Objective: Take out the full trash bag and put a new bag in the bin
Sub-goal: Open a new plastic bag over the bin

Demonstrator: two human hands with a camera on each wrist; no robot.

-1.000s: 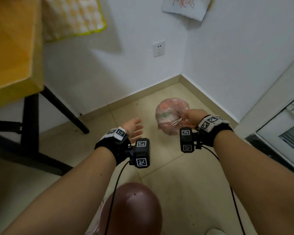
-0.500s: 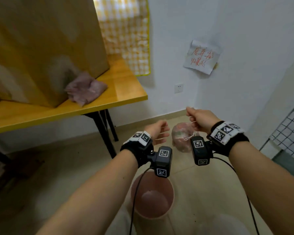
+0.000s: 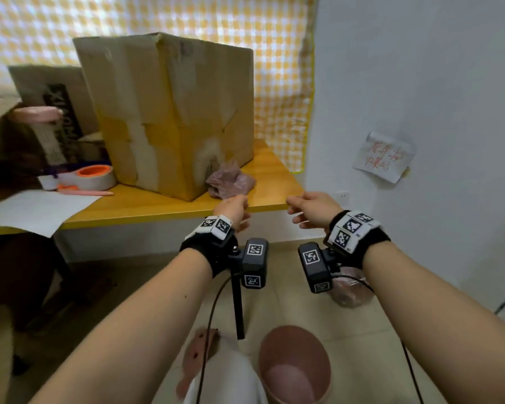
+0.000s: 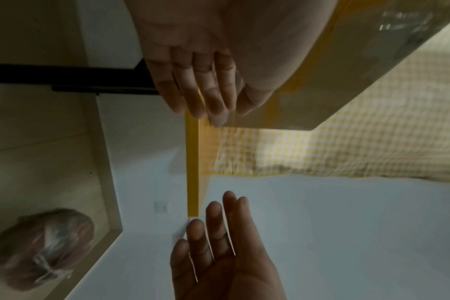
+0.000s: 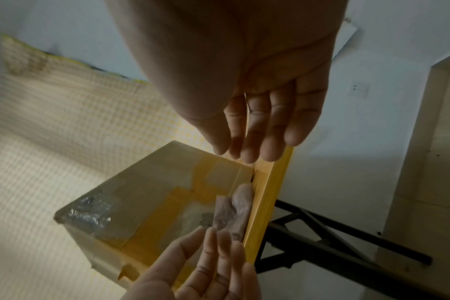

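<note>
The tied full trash bag [image 3: 351, 291] lies on the floor by the wall, partly behind my right wrist camera; the left wrist view shows this bag [image 4: 41, 247] too. The empty pink bin [image 3: 294, 365] stands on the floor below my arms. A crumpled pink new bag [image 3: 231, 182] lies on the yellow table [image 3: 169, 205] against the cardboard box, also seen in the right wrist view [image 5: 231, 213]. My left hand [image 3: 235, 207] hovers at the table's front edge just short of that bag, fingers straight and empty. My right hand [image 3: 305, 209] hangs beside the table corner, relaxed and empty.
A big taped cardboard box [image 3: 169, 112] fills the table's middle. A tape roll [image 3: 95, 176], a pink pencil and white paper lie to its left. A black table leg [image 3: 239, 310] stands next to the bin. White walls close the right side.
My right hand has let go of the full bag, which now rests on the floor. Both hands rose to the table edge, and my view lifted from the floor to the tabletop.
</note>
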